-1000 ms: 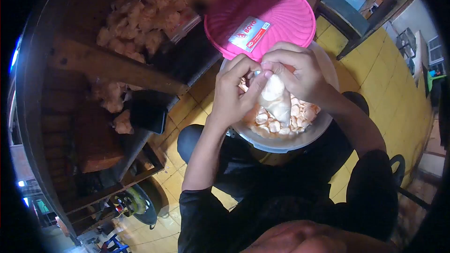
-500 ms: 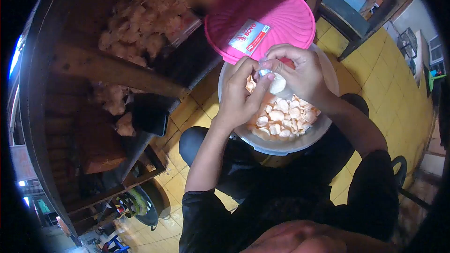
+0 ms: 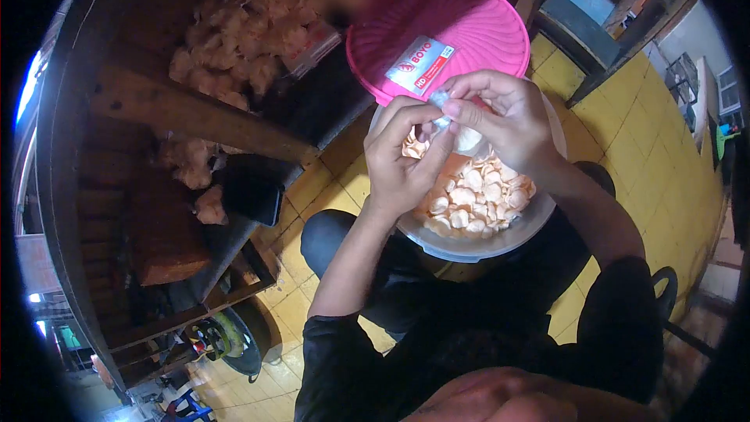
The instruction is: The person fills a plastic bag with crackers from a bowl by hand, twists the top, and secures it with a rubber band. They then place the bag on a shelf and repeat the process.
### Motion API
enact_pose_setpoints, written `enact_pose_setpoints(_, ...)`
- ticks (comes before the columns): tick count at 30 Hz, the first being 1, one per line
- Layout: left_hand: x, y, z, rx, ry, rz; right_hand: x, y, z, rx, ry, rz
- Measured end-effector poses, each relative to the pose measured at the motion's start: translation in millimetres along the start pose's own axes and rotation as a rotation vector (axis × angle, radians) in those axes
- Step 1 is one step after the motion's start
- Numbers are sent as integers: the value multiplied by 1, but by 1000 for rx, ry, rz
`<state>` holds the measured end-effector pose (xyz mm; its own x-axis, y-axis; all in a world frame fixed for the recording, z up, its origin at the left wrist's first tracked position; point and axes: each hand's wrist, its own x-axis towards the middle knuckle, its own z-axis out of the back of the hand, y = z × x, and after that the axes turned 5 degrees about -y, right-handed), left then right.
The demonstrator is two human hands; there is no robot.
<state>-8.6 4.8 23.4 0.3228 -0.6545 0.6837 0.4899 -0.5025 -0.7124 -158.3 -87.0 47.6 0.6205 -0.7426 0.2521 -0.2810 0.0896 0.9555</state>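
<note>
My left hand and my right hand meet over a large pale tub. Between their fingertips they pinch a small clear plastic bag, its top gathered. A pale round piece shows just below the fingers; whether it is inside the bag is hard to tell. Many pale orange round crackers lie in the tub under my hands. Behind, a pink lid with a white and red label leans at the tub's far rim. Something red beside my right fingers is mostly hidden.
To the left, a wooden shelf holds many filled plastic bags. A dark phone-like slab lies at its edge. Below it a black pan sits over the yellow tiled floor. A wooden stand is at the upper right.
My fingertips have shifted slightly on the bag, and more of its gathered clear plastic shows between them. The view has moved a little, so the lid and tub appear slightly lower.
</note>
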Motion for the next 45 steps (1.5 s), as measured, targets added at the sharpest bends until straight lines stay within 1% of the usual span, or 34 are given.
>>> enact_pose_setpoints(1, 0, 0, -1, -30, -28, 1, -1, 1, -1, -70, 2, 27)
enact_pose_setpoints(2, 0, 1, -2, -29, -27, -1, -2, -1, -1, -68, 3, 29)
enact_pose_setpoints(4, 0, 3, -4, -75, -81, 14, -3, -7, -3, -190, -58, 275)
enact_pose_setpoints(8, 0, 4, -6, -69, -91, 16, -6, -2, -3, -241, -55, 322)
enact_pose_setpoints(10, 1, 5, -5, -1, -93, -79, -9, -1, -2, -432, -90, 418)
enact_pose_setpoints(14, 4, 2, -4, 13, -95, -100, -7, -5, -2, -472, -96, 440)
enact_pose_setpoints(16, 5, 0, -1, 69, -51, -88, -1, -8, -2, -540, -74, 609)
enact_pose_setpoints(17, 6, -2, 0, 69, -51, -88, -2, -8, -2, -540, -74, 610)
enact_pose_setpoints(19, 8, -4, 3, 89, -10, -24, -3, -6, -1, -450, -29, 399)
enact_pose_setpoints(20, 8, -1, 3, 90, -13, -23, -2, -7, 2, -449, -26, 399)
enact_pose_setpoints(22, 7, 6, 3, 97, 38, -37, 3, -9, 10, -382, 80, 201)
enact_pose_setpoints(23, 6, 7, 3, 96, 37, -38, 2, -4, 14, -384, 80, 202)
enact_pose_setpoints(25, 6, 5, 5, 75, 180, -25, 4, 17, 18, -468, 234, 83)
enact_pose_setpoints(26, 7, 4, 6, 73, 180, -25, 6, 16, 19, -469, 233, 81)
enact_pose_setpoints(28, 8, 3, 6, 238, 260, -88, 7, 11, 22, -453, 213, 38)
enact_pose_setpoints(29, 7, 5, 2, 248, 251, -114, 7, 8, 22, -454, 213, 37)
enact_pose_setpoints(31, 6, 5, -1, 273, 264, -115, 7, 4, 22, -371, 211, -57)
enact_pose_setpoints(32, 6, 4, -3, 298, 280, -115, 7, 7, 21, -372, 212, -57)
enact_pose_setpoints(34, 5, 2, -8, 339, 269, -135, 4, 14, 18, -493, 169, 22)
enact_pose_setpoints(35, 4, 1, -10, 297, 234, -95, 2, 12, 15, -493, 168, 22)
enact_pose_setpoints(36, 2, 2, -10, 255, 199, -54, 1, 7, 12, -390, 95, 25)
enact_pose_setpoints(37, 1, 4, -10, 256, 198, -54, 0, 3, 9, -287, 24, 28)
enact_pose_setpoints(38, 0, 9, -9, 196, 180, 12, -1, 1, 8, -286, 26, 28)
enact_pose_setpoints(39, -1, 11, -9, 134, 162, 78, -1, -1, 6, -382, -24, 173)
enact_pose_setpoints(40, -1, 10, -9, 135, 159, 80, -1, -2, 5, -477, -73, 316)
enact_pose_setpoints(41, -1, 9, -10, 101, 105, 93, -1, -4, 4, -477, -71, 316)
enact_pose_setpoints(42, -1, 7, -11, 66, 52, 104, -1, -5, 3, -551, -101, 378)
enact_pose_setpoints(43, -1, 5, -12, 64, 53, 103, -1, -5, 3, -626, -133, 440)
enact_pose_setpoints(45, -1, 1, -16, 124, -58, 33, -3, -3, 2, -623, -126, 414)
